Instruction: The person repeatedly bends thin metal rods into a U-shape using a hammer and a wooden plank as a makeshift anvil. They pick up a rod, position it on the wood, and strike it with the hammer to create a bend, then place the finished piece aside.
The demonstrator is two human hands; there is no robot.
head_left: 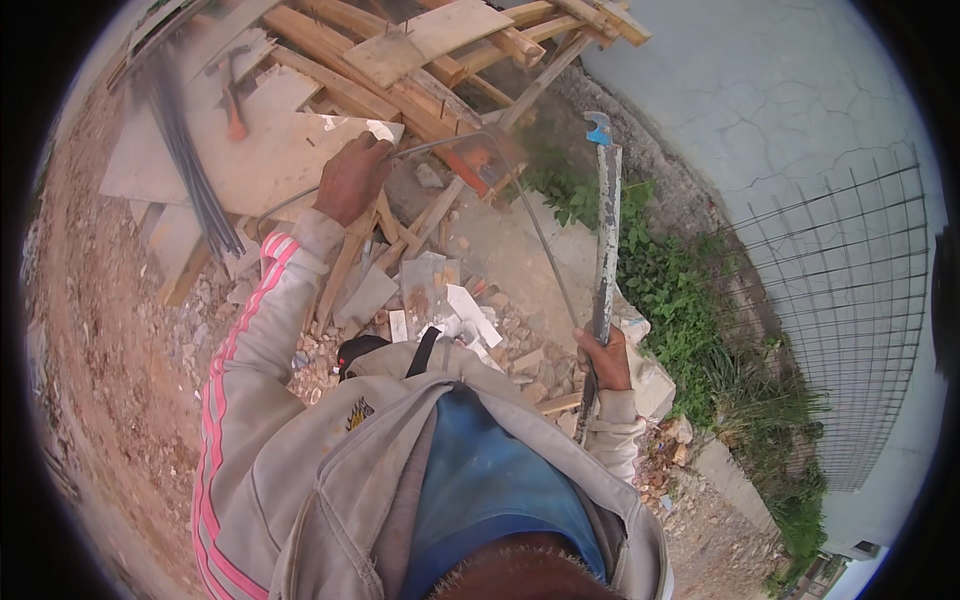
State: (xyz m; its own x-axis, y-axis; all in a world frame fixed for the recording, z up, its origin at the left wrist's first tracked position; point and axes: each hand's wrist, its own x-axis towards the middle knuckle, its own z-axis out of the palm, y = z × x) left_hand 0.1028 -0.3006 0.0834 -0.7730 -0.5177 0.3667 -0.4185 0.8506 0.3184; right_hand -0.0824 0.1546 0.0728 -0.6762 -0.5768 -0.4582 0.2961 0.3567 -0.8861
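My left hand (355, 178) is closed around a thin bent steel rod (540, 232), above the edge of a plywood sheet. From that hand the rod runs right, turns sharply, and slants down toward my right hand (608, 358). My right hand grips the lower part of a long, paint-worn metal bending bar (607, 240), which stands nearly upright in view with a blue hooked head on top. The rod's lower end meets my right hand; whether those fingers hold it too, I cannot tell. A red-orange piece (470, 172) lies beneath the rod's bend.
A hammer (233, 112) with an orange handle and a bundle of steel rods (185, 150) lie on the plywood sheet (270, 150). Timber beams (340, 85) with upright nails are piled ahead. Rubble (490, 300) covers the ground. Green plants, wire mesh (850, 310) and a wall (790, 90) line the right.
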